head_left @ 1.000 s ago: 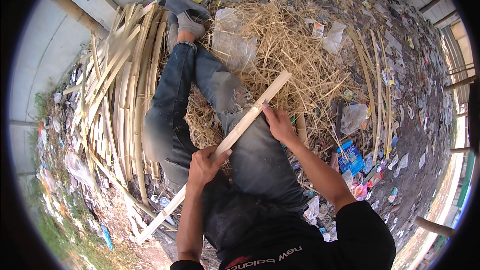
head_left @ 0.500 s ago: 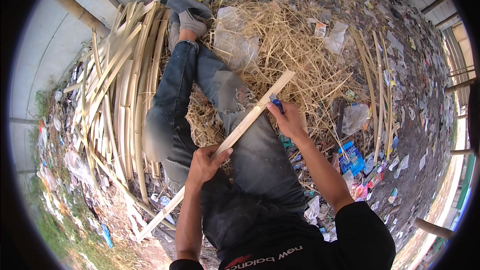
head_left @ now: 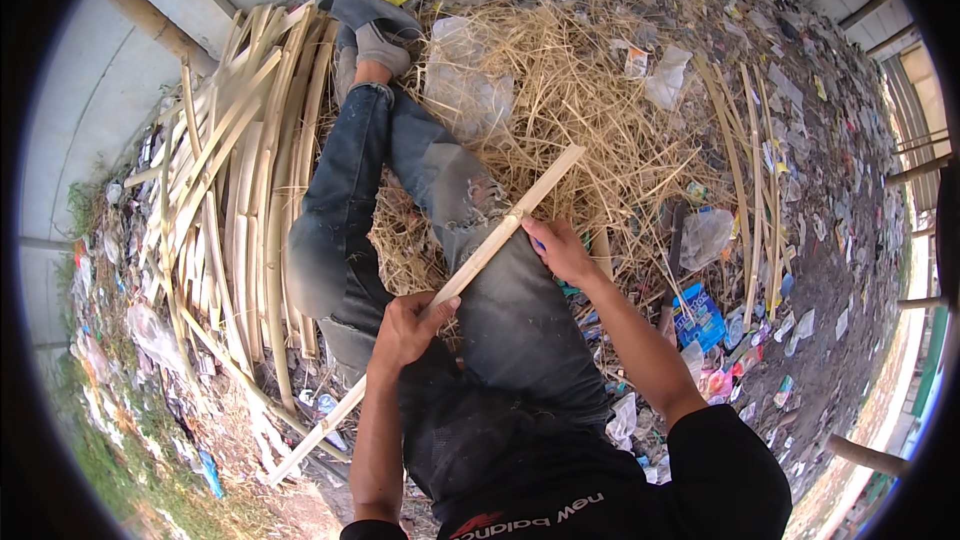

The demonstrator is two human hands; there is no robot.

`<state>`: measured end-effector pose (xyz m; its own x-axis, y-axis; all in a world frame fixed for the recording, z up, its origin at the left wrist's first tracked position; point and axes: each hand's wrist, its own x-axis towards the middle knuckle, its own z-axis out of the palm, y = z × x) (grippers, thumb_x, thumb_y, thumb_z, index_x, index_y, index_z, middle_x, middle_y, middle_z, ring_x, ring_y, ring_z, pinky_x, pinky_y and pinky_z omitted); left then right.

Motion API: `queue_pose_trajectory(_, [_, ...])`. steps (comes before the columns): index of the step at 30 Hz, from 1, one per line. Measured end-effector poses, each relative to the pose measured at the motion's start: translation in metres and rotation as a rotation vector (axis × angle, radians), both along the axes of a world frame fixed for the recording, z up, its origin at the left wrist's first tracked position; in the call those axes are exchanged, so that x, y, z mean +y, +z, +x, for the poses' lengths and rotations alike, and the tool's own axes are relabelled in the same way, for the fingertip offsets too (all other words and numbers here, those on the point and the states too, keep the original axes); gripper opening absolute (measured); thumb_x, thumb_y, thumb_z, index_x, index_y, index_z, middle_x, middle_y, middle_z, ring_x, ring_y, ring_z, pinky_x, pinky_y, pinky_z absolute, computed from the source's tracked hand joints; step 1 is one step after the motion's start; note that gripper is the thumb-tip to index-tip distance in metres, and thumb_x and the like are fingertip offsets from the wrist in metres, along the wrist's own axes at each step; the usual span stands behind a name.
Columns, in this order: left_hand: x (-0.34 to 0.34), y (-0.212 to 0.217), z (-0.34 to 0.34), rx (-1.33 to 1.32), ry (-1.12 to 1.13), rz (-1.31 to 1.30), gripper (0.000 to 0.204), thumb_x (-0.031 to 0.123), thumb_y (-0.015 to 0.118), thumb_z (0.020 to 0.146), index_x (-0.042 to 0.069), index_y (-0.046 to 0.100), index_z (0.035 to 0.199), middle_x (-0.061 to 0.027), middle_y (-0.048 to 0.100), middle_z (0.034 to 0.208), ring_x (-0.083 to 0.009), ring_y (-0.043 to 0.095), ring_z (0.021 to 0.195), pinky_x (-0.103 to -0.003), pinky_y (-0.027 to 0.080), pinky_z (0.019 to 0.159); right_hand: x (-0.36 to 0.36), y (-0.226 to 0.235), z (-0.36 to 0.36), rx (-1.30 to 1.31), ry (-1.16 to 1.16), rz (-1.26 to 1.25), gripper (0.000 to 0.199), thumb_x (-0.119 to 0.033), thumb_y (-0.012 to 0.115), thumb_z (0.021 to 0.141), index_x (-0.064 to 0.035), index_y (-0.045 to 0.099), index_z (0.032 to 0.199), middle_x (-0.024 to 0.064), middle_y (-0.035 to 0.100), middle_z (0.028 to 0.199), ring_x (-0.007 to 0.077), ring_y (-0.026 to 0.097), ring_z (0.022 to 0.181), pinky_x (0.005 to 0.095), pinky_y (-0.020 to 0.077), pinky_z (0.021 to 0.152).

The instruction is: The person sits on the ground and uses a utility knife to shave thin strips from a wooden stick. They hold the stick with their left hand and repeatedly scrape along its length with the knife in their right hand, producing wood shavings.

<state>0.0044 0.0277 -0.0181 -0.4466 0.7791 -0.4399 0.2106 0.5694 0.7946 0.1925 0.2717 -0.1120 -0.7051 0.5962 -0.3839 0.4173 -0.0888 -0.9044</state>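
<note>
A long pale bamboo strip [head_left: 484, 254] lies slantwise over my right thigh, its far end above the shavings and its near end down at the lower left. My left hand [head_left: 408, 328] is closed around the strip near its middle, thumb on top. My right hand [head_left: 562, 252] is closed on a small blue cutter [head_left: 538, 242], mostly covered by the fingers; its blade is hidden now. The fingertips of that hand touch the strip's right edge, just short of a node on it.
Split bamboo strips [head_left: 245, 230] are heaped left of my legs. Curly shavings [head_left: 575, 80] cover the ground ahead, beside plastic sheeting [head_left: 465, 80]. More strips [head_left: 752, 190] lie at right, near a blue packet [head_left: 699, 318] and scattered litter. A wall [head_left: 90, 130] stands at left.
My right hand has slid along the strip toward me, and turned so that the cutter is more covered. The left hand keeps its hold in nearly the same place.
</note>
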Motion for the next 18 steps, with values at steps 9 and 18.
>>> queue_pose_trajectory(9, [0.001,-0.002,-0.009,-0.091,-0.018,-0.038,0.064,0.055,0.071,0.100,-0.007,0.071,0.084,-0.0013,0.046,0.062,-0.0104,0.045,0.066,-0.036,0.042,0.061,0.003,0.015,0.007,0.155,-0.260,-0.050,0.057,-0.046,0.051,0.111,-0.0113,0.046,0.067,-0.0033,0.038,0.057,0.0090,0.038,0.052,0.0295,0.0310,0.054])
queue_pose_trajectory(18, [0.001,-0.001,-0.006,-0.071,-0.011,-0.035,0.063,0.053,0.070,0.100,-0.007,0.069,0.082,-0.0018,0.046,0.062,-0.0117,0.045,0.066,-0.036,0.040,0.061,0.048,0.046,0.005,-0.183,-0.369,0.472,0.056,-0.045,0.055,0.111,0.0017,0.064,0.081,0.0127,0.055,0.058,0.0240,0.055,0.053,0.0432,0.0426,0.056])
